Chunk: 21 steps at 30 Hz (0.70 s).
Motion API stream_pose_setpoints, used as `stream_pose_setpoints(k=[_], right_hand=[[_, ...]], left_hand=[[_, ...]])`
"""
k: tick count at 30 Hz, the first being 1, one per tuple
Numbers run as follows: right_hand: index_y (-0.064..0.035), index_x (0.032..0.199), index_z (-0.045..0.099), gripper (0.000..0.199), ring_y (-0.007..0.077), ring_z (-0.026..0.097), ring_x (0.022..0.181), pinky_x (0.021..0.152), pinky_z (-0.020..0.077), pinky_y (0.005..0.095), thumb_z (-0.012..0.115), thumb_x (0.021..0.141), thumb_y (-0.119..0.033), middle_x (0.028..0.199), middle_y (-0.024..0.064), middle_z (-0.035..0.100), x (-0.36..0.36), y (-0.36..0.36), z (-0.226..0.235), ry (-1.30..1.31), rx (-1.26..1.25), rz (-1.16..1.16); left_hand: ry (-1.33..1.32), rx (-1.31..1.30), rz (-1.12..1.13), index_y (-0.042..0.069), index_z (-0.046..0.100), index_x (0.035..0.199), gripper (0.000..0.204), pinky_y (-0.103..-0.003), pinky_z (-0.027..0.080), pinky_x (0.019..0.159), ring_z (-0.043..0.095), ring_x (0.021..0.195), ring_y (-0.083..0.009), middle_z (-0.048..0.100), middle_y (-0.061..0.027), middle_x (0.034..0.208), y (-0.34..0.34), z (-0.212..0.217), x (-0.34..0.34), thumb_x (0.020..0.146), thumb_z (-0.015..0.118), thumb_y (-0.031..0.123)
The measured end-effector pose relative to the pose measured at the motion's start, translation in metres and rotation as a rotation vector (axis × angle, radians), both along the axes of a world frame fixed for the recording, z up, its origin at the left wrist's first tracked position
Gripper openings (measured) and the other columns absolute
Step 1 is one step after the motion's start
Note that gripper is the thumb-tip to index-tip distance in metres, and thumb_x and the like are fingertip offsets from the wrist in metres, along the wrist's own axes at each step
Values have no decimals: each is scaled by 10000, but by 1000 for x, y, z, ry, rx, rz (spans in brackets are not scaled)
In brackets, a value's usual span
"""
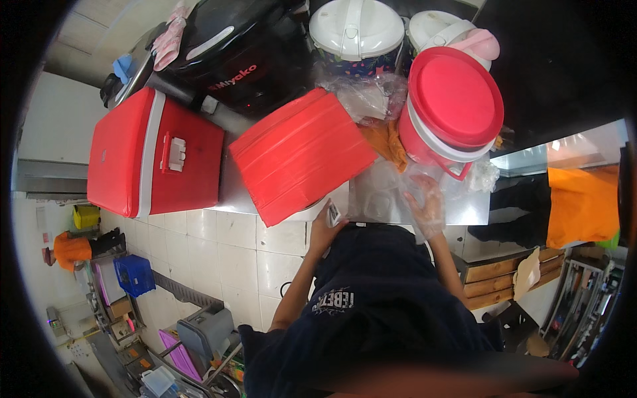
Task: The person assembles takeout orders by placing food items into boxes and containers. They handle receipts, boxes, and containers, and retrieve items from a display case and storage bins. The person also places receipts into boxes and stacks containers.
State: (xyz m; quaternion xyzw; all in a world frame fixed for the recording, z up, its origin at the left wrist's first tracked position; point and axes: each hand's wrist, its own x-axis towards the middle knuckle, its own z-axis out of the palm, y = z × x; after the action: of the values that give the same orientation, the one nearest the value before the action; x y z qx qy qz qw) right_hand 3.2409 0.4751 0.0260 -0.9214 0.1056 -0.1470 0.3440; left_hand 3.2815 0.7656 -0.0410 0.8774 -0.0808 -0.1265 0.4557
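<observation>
At the table's front edge, my left hand (322, 232) is closed around a small white piece with dark print (333, 213). Just above it is a large flat red sheet-like cover (302, 156) with creased strips, and part of something white shows beneath its edge. My right hand (426, 207) wears a clear plastic glove, its fingers apart. It is over crumpled clear plastic (381, 192) on the metal table (468, 211), beside a round red jug (458, 99) with a white band and a red handle. An orange cloth (388, 144) lies between jug and cover.
A red cooler box (159, 156) stands at left. Behind are a black rice cooker (245, 60), two white-lidded containers (357, 30) (441, 30) and more clear plastic (368, 96). One person in orange (584, 202) stands at right, another (71, 250) far left. Wooden crates (491, 278) are at lower right.
</observation>
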Motion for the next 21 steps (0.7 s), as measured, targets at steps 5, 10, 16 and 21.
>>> stream_pose_setpoints(k=[5,10,16,21], right_hand=[[-17,1244,564,428,219,588,1030,948,423,331,580,920,-297,1166,132,605,98,36,-8,-110,468,2],[-22,1198,610,536,203,580,1010,940,419,316,402,980,-466,1108,97,632,153,44,-21,251,907,-219],[19,1270,507,656,223,577,1061,918,469,351,404,962,-551,1235,123,588,159,50,-9,288,1529,-190],[6,1272,510,647,216,582,1044,902,484,370,398,965,-552,1185,137,599,155,56,17,289,1538,58]], left_hand=[[0,228,38,-17,530,1234,559,-465,500,771,621,900,-431,635,-267,995,-3,-15,-4,775,729,233],[41,263,365,-46,557,1040,408,-455,500,664,640,766,-418,635,-251,772,40,-17,-24,796,716,239],[275,-672,1025,29,529,973,280,-271,388,401,477,461,-118,551,-59,679,62,-41,-7,877,662,256],[109,-623,1056,46,540,983,179,-254,384,410,472,463,-111,520,-34,668,60,-67,28,921,570,211]])
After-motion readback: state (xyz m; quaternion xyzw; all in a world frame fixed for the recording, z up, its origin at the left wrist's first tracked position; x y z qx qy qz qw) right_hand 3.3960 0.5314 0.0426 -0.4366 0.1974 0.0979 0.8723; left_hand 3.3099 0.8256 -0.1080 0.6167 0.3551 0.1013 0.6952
